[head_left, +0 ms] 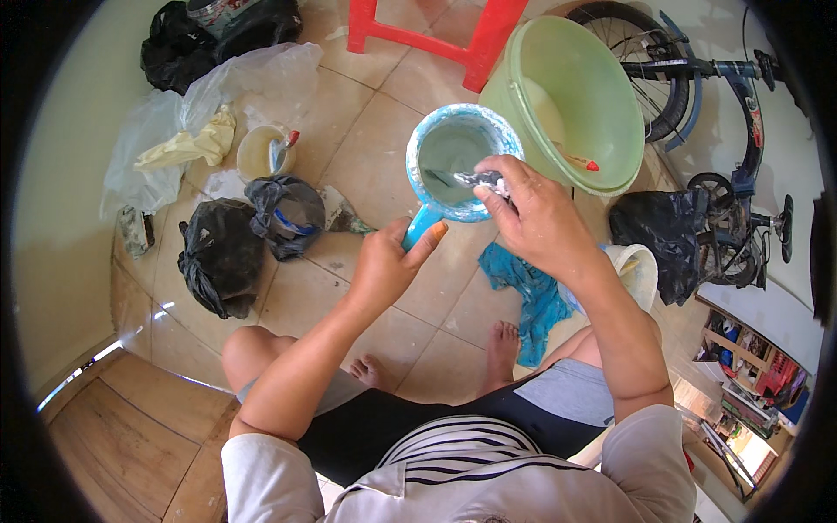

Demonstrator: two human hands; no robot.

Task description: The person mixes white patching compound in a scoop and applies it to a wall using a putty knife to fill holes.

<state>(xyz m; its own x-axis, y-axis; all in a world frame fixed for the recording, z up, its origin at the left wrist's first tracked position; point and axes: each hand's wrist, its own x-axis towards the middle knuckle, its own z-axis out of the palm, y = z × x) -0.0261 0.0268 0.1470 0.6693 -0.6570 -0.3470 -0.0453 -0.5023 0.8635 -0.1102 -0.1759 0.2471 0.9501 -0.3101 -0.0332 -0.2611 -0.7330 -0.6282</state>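
Observation:
My left hand (384,264) is closed round the handle of a blue plastic dipper (415,161), its thumb along the top. White smears cover the dipper's rim, and a pale grey-white, wet-looking content lies inside. In my right hand (542,218) is a small scraper-like tool (478,180) with a dark handle caked in white. Its dark end reaches into the dipper; the exact kind is hard to make out. Both hands are held above the tiled floor, in front of my bent knees. Below my right hand lies a crumpled teal cloth (534,301).
A large pale green tub (632,131) stands at the far right, beside a red stool (484,48) and a bicycle (745,131). A white bucket (641,275) is near my right forearm. At the left are black plastic bags (222,257) and a small tub (255,155).

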